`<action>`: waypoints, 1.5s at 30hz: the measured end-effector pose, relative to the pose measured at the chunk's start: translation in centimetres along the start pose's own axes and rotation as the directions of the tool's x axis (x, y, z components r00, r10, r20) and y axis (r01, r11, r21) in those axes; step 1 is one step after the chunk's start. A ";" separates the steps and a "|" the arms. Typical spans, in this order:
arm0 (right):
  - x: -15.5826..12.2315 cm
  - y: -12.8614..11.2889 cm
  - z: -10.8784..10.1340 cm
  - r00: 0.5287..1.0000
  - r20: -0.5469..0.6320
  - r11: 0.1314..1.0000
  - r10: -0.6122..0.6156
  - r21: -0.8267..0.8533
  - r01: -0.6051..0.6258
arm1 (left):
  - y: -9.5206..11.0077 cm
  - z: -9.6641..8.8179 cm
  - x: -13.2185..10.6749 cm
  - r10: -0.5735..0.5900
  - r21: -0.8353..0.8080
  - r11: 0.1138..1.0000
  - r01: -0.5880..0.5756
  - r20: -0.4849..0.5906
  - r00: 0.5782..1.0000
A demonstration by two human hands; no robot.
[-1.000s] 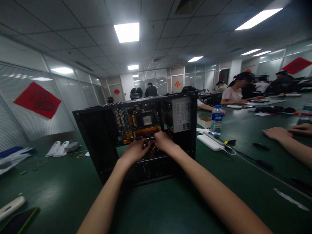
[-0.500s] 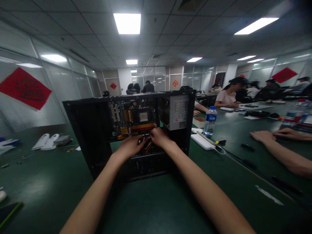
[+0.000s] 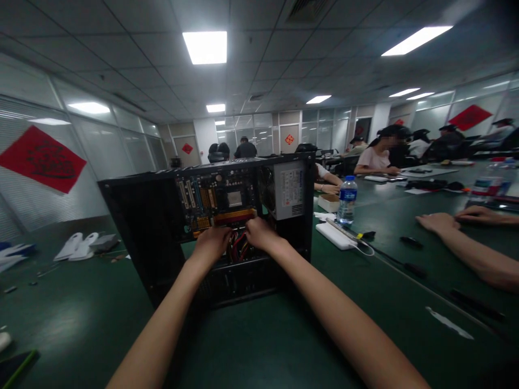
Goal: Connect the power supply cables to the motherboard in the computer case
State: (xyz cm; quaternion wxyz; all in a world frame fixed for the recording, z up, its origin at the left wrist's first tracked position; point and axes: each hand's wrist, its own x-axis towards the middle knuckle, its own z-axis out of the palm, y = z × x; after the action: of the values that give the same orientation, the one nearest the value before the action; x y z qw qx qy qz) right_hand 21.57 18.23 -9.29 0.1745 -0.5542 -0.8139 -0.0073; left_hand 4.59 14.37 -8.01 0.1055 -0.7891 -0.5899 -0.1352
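Note:
A black computer case (image 3: pixel 141 224) stands on the table with its open side towards me. Inside it are a motherboard (image 3: pixel 205 189) with a bare square processor area and a silver power supply (image 3: pixel 291 192) at the upper right. Red, yellow and black cables (image 3: pixel 239 249) bunch below the board. My left hand (image 3: pixel 211 243) is closed at the left of this bunch, its fingertips pinching cables. My right hand (image 3: pixel 260 233) is closed on the cables from the right, just under the memory slots (image 3: pixel 235 217). The exact cable ends are hidden by my fingers.
Right of the case stand a water bottle (image 3: pixel 347 201), a small box (image 3: pixel 328 203) and a white power strip (image 3: pixel 334 236) with its cable. Another person's hand (image 3: pixel 440 222) rests at the right. White slippers (image 3: pixel 77 247) lie left on the green table (image 3: pixel 251 340).
The view has shifted slightly. My hands stay at the cables, now a little further apart, and more of the red and yellow wires shows between them.

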 end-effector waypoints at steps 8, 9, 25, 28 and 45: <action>-0.1 -0.1 -0.2 1.000 -0.005 1.000 -0.015 0.014 0.015 | 0.7 -0.1 1.3 -0.024 0.143 0.990 0.016 0.057 0.998; -0.1 -0.1 -0.2 1.000 -0.003 1.000 -0.014 0.016 0.014 | 0.7 0.0 1.3 -0.034 0.147 0.989 0.025 0.056 0.998; -0.1 -0.1 -0.5 1.000 -0.005 1.000 0.004 0.022 -0.003 | 0.9 0.3 1.8 -0.045 0.161 0.986 0.039 0.037 0.998; 0.0 -0.2 -0.4 1.000 -0.010 1.000 0.004 0.015 -0.003 | 1.4 0.3 1.7 -0.050 0.168 0.985 0.039 0.057 0.997; -1.3 -2.1 -1.1 0.712 -0.258 0.706 -0.653 0.133 0.696 | 0.8 1.0 0.2 0.142 -0.062 0.989 -0.137 0.089 0.986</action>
State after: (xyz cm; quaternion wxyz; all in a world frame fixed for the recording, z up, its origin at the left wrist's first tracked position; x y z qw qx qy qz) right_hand 20.39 16.03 -8.30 0.2973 -0.1901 -0.9351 -0.0338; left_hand 5.50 14.68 -8.90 0.0650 -0.8366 -0.5333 -0.1071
